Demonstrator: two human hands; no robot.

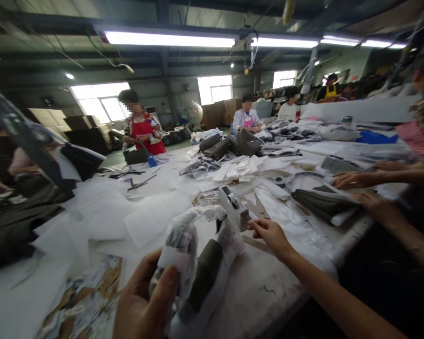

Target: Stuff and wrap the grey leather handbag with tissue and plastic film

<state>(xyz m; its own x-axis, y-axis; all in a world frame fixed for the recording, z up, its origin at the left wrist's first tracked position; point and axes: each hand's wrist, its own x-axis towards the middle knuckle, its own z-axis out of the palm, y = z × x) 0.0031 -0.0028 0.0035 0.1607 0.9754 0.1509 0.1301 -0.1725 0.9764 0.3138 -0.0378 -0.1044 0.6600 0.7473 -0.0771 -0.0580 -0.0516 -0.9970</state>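
My left hand (146,292) is wrapped round a bag handle (178,254) covered in thin clear wrapping, with a white band across it. The handle rises from a dark olive bag (207,268), which lies on the table partly covered by white wrapping sheet (233,240). My right hand (270,235) has thumb and fingers pinched together at the near end of a grey tape dispenser (233,205). What sits between those fingertips is too small to make out. Right behind the dispenser lies a flat grey-brown piece (256,207).
White sheets (102,212) cover the table's left side; printed scraps (88,301) lie in front. Olive bags (229,143) are heaped farther back. At right, a co-worker's hands (356,181) rest by another olive bag (325,202). A co-worker in a red apron (144,134) stands across the table.
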